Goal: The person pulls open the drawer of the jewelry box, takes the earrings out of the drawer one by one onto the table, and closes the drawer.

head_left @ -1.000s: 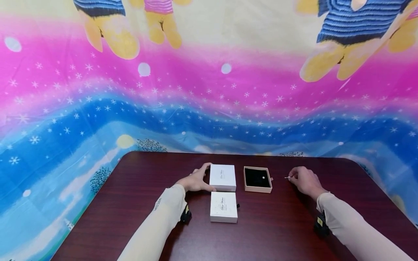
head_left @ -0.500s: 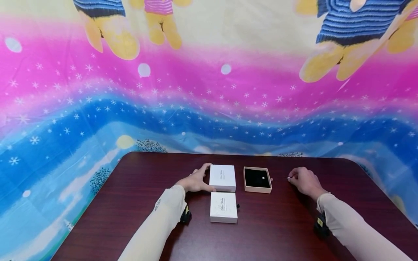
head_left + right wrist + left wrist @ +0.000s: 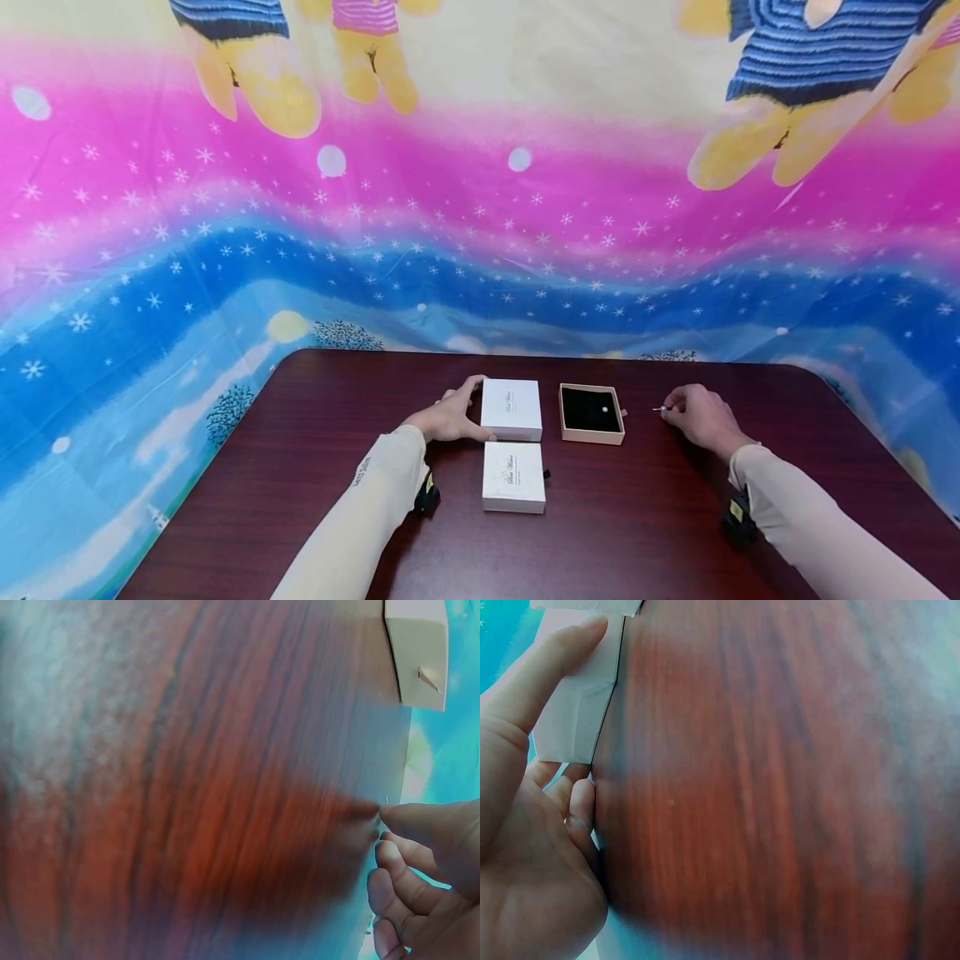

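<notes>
Small slender piece: pinched in the right hand (image 3: 702, 417); its thin tip (image 3: 657, 408) projects leftward toward the open box, with the visible long axis running crosswise over the worktop (image 3: 615, 537). The remainder is hidden by the fingers.
Right hand: thumb and forefinger closed on the piece, to the right of the open box and apart from it.
Open box (image 3: 592, 437): flat, open side up, with a black lining (image 3: 583, 408) bearing one pale bead (image 3: 605, 409) right of centre; a pale tab (image 3: 624, 412) points toward the right hand.
Upper white box (image 3: 511, 407): flat, edges nearly square to the worktop's far edge, lettering running near to far.
Left hand (image 3: 447, 414): gripping the upper white box from its left, thumb at the near corner, fingers at the far one.
Lower white box (image 3: 513, 475): directly on the near side of the upper one; whether they touch cannot be told. Its black tab (image 3: 547, 473) points right.
Room: a narrow strip of worktop between upper and open boxes; a wider one before the right hand; broad surface nearer the viewer.
Far edge: just beyond the boxes, with patterned cloth (image 3: 450, 208) behind.
</notes>
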### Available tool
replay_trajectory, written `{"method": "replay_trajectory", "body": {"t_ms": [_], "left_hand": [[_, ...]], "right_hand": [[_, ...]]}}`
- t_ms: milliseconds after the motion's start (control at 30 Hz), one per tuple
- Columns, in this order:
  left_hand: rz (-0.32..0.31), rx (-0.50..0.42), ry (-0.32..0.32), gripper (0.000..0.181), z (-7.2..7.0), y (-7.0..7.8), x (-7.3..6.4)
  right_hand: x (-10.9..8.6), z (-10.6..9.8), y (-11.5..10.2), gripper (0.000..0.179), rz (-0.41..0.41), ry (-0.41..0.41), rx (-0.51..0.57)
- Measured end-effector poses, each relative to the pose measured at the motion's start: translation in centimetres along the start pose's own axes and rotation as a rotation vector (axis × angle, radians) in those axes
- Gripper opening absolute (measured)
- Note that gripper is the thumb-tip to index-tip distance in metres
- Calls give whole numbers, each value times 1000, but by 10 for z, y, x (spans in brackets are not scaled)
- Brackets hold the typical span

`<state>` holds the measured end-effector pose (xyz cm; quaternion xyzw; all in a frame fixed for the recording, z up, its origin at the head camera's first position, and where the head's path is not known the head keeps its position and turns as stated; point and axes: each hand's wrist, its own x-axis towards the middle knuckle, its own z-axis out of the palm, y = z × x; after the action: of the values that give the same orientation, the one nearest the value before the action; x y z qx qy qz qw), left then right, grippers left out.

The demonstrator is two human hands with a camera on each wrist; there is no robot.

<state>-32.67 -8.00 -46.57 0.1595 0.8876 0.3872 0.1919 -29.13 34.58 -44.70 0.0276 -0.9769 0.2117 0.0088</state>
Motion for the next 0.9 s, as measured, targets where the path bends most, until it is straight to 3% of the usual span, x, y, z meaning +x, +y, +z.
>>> {"method": "replay_trajectory", "body": {"t_ms": [900], "left_hand": [[-5, -23, 3, 109, 1, 0, 1]], "right_hand": [[2, -9, -21, 19, -75, 64, 42]]}}
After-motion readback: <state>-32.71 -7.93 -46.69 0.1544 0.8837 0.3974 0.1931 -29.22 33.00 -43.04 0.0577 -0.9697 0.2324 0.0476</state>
